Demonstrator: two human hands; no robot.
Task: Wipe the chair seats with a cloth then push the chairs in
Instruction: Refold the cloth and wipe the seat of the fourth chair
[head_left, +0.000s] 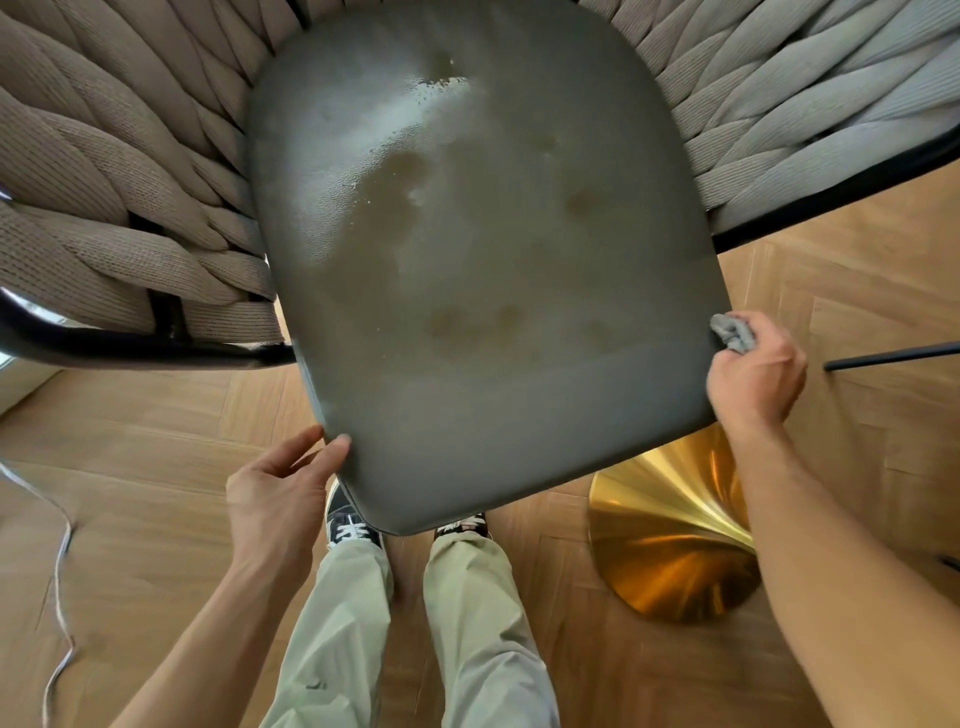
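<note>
We see right hand (756, 371) pinching balled grey cloth (732, 332) at seat (483, 270) right edge; left hand (283, 488) fingers spread, touching front-left corner. Seat lies leftward of cloth.

Left hand (280, 499) reaches forward on a bare forearm, fingers nearly straight, thumb tip and fingertips (340, 444) touching the seat (478, 260) edge. Right hand (753, 374) is curled, a cloth (732, 332) bunched between thumb and fingers.

We see the grey chair seat (483, 270), smooth and streaked with damp patches. The small grey cloth (732, 332) is bunched at its right edge.
</note>
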